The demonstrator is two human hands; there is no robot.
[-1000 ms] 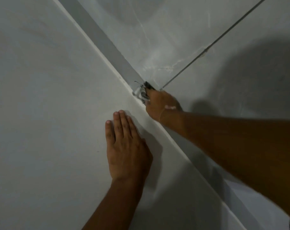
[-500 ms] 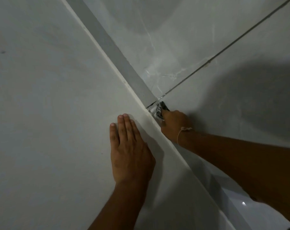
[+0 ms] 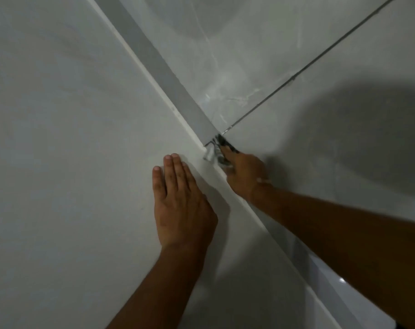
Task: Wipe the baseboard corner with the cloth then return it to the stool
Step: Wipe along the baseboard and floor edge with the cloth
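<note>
My right hand (image 3: 243,174) is shut on a small cloth (image 3: 213,151), white-grey with dark parts, and presses it against the grey baseboard (image 3: 159,60) where the strip meets the floor's grout line. Only the cloth's front end shows past my fingers. My left hand (image 3: 180,205) lies flat on the white wall, fingers together, just left of the cloth and apart from it. The stool is not in view.
The white wall (image 3: 59,162) fills the left half. Glossy grey marble floor tiles (image 3: 284,43) with a dark grout line (image 3: 320,58) fill the right. A large shadow falls on the floor at right. The baseboard runs on below my right forearm.
My right hand slid the cloth down along the baseboard from one second ago, then a little back up. The left hand stayed flat on the wall.
</note>
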